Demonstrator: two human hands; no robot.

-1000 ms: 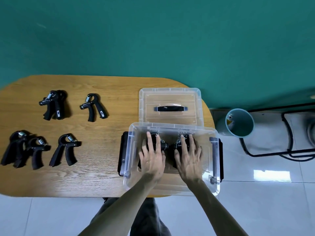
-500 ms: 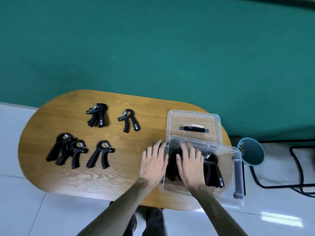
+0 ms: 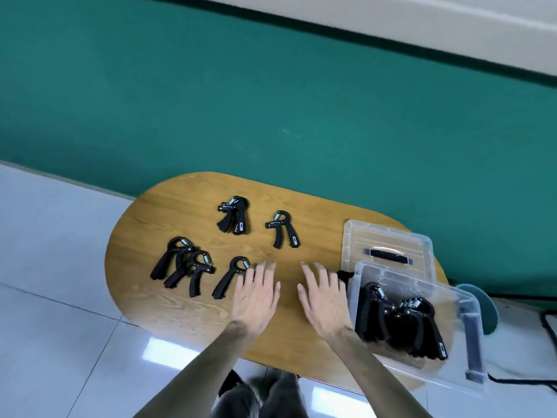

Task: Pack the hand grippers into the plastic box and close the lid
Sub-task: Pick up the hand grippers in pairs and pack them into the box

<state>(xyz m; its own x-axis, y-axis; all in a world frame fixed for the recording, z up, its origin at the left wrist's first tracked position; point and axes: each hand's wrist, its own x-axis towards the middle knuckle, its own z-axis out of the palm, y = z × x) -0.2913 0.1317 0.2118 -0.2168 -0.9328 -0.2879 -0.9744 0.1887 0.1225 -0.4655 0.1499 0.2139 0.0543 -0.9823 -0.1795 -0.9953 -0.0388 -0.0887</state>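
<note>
Head: grippers (image 3: 230, 277) by L hand (image 3: 256, 292).

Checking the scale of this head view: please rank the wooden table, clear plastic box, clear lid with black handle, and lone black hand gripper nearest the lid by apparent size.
1. Oval wooden table
2. Clear plastic box; it sits nearer the camera, which may exaggerate it
3. Clear lid with black handle
4. Lone black hand gripper

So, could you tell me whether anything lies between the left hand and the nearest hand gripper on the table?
Nothing visible does. The left hand is open, its fingertips right beside the nearest hand gripper on bare table.
</note>
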